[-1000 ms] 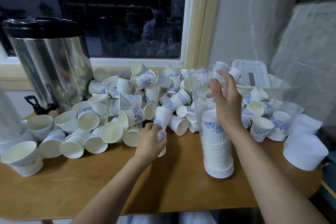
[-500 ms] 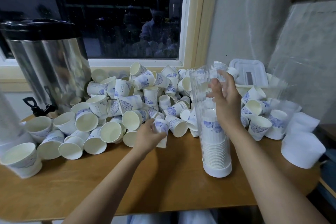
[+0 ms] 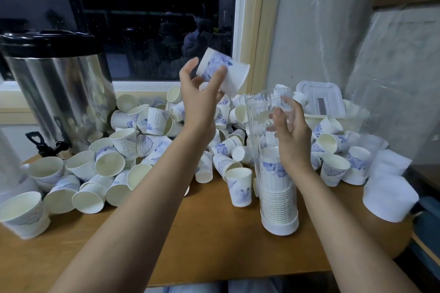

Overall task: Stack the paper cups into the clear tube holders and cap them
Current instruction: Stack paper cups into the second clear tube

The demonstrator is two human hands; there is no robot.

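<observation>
The left hand (image 3: 202,95) is raised and loosely curled. Its thumb and fingers pinch a white paper cup with blue print (image 3: 223,71) by the wall near its base. The cup is tilted with its mouth toward four o'clock, and it hangs above the tube's mouth at ten o'clock, clear of it. The right hand (image 3: 289,133) curls round the upper wall of a clear ribbed plastic tube (image 3: 266,112). The tube stands upright on a white base cap (image 3: 279,225), with a nested stack of cups (image 3: 277,188) filling roughly its lower half.

The cup looks almost weightless and thin-walled, so it would crush easily. A light pinch near the stiffer bottom suits it. The stack shows rims low and a printed wall on top, so the cups seem to sit mouth down and this one would go in mouth first. The tube seems light, stiff and smooth, and a high grip steadies it.

A heap of loose paper cups (image 3: 142,140) spreads from the tube's nine to twelve o'clock on the wooden table (image 3: 214,245). One upright cup (image 3: 239,187) stands just beside the tube's foot at nine o'clock and could easily be knocked. White plastic caps (image 3: 390,197) lie at three o'clock, and a white lidded box (image 3: 320,97) sits at one o'clock. A steel urn with a black lid (image 3: 59,95) stands far out at ten o'clock. Nothing blocks the tube's mouth.
</observation>
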